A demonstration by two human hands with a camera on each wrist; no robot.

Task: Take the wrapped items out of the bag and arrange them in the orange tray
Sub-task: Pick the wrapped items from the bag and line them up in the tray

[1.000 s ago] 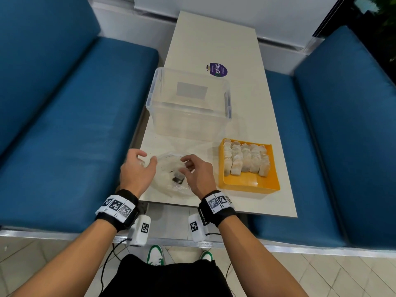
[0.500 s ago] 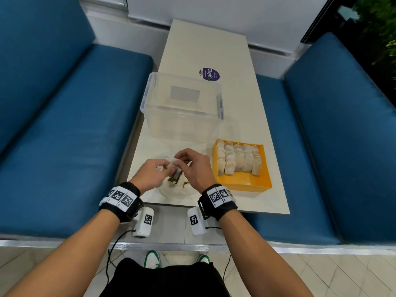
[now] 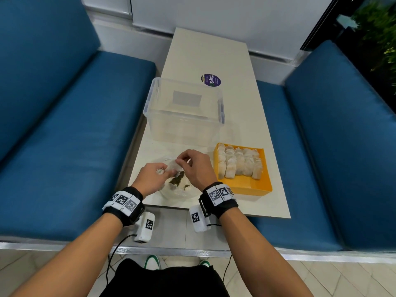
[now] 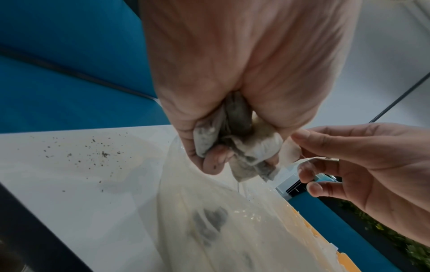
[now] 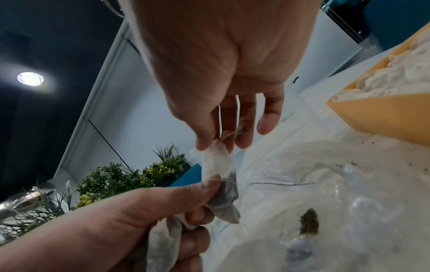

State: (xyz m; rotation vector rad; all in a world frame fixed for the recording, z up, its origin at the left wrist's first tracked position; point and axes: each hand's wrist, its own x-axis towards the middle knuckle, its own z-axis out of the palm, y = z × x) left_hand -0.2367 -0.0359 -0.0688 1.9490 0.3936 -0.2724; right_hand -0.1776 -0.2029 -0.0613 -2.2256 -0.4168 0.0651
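Note:
A clear plastic bag [image 3: 177,190] with dark crumbs inside lies at the table's near edge. Just above it my left hand [image 3: 164,171] grips a bunch of white wrapped tea bags [image 4: 237,149]. My right hand [image 3: 182,161] pinches the top end of one tea bag [image 5: 216,162] that sticks out of this bunch, between thumb and fingers. The orange tray [image 3: 244,186] stands right of the bag. Several wrapped items [image 3: 240,163] are lined up in rows in its far half.
An empty clear plastic box [image 3: 184,112] stands right behind the bag. A purple round sticker [image 3: 211,79] sits on the table beyond it. Dark crumbs [image 4: 97,154] are scattered on the table left of the bag. Blue bench cushions [image 3: 75,136] flank the table.
My hands were apart over the bag a second ago. They have come together above it, the left now holding a bunch of tea bags and the right pinching one of them.

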